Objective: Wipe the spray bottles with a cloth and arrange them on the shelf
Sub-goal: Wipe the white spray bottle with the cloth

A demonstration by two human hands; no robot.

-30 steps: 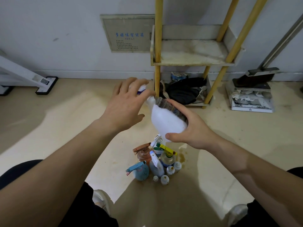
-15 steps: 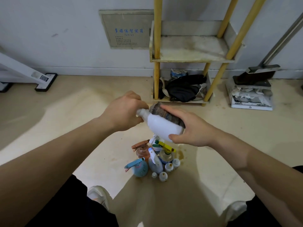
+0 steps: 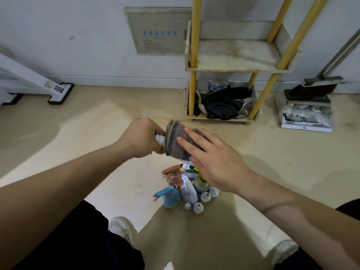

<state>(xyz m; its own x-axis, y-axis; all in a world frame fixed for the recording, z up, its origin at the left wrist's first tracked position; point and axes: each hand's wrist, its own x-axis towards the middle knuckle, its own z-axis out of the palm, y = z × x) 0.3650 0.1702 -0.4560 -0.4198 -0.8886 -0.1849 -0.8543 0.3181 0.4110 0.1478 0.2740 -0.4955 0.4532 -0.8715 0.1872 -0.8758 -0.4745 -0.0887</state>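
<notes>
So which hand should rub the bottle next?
Probably the right hand: its straight fingers lie on the striped cloth draped over the white bottle. The left hand grips the bottle's neck end, so it is busy steadying it.

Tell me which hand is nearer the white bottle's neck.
Left. The left hand grips the white bottle's neck; the right hand lies flat on the cloth wrapped farther down.
</notes>
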